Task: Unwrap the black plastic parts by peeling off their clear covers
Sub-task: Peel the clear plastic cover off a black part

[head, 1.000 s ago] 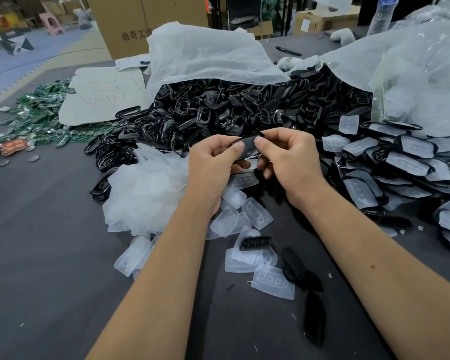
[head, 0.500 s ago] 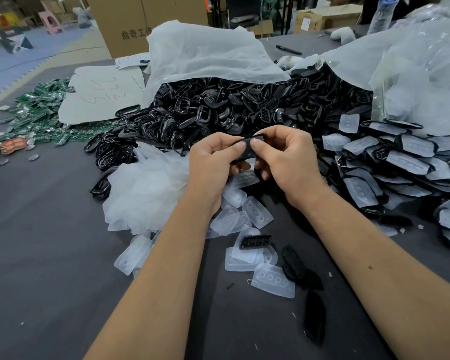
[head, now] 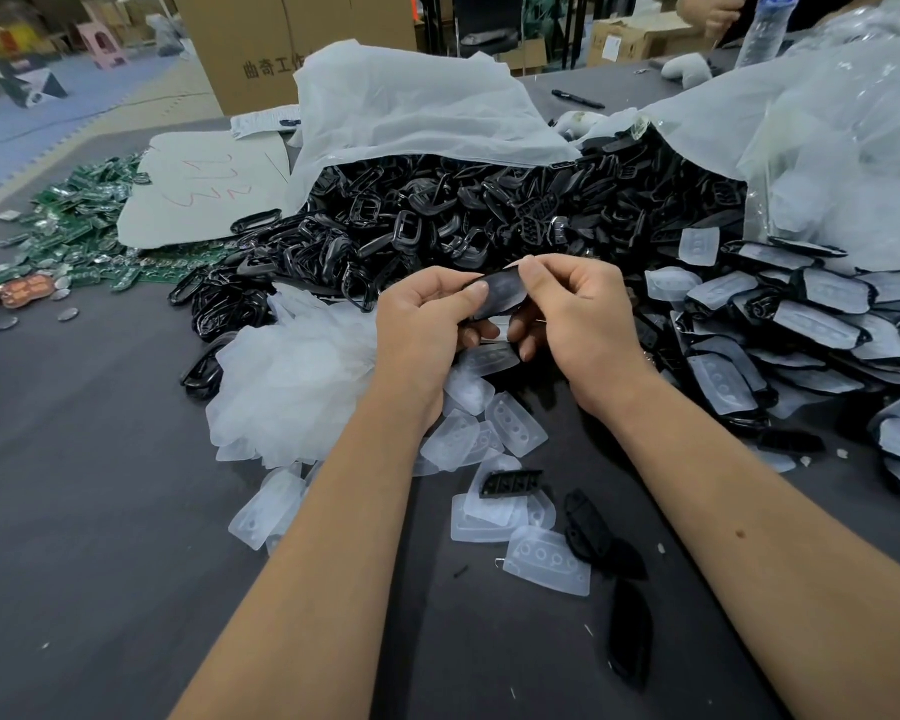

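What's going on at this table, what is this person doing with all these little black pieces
A person is unwrapping black plastic parts. Both hands hold one covered part above the table: the left hand grips its near end, and the right hand pinches the top edge, apparently to peel the clear cover. Peeled clear covers lie below the hands, still-wrapped parts are piled to the right, and a heap of bare black parts sits behind.

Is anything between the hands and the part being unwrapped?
Nothing visible. The left hand and right hand both pinch the black part directly, held above the loose clear covers on the table.
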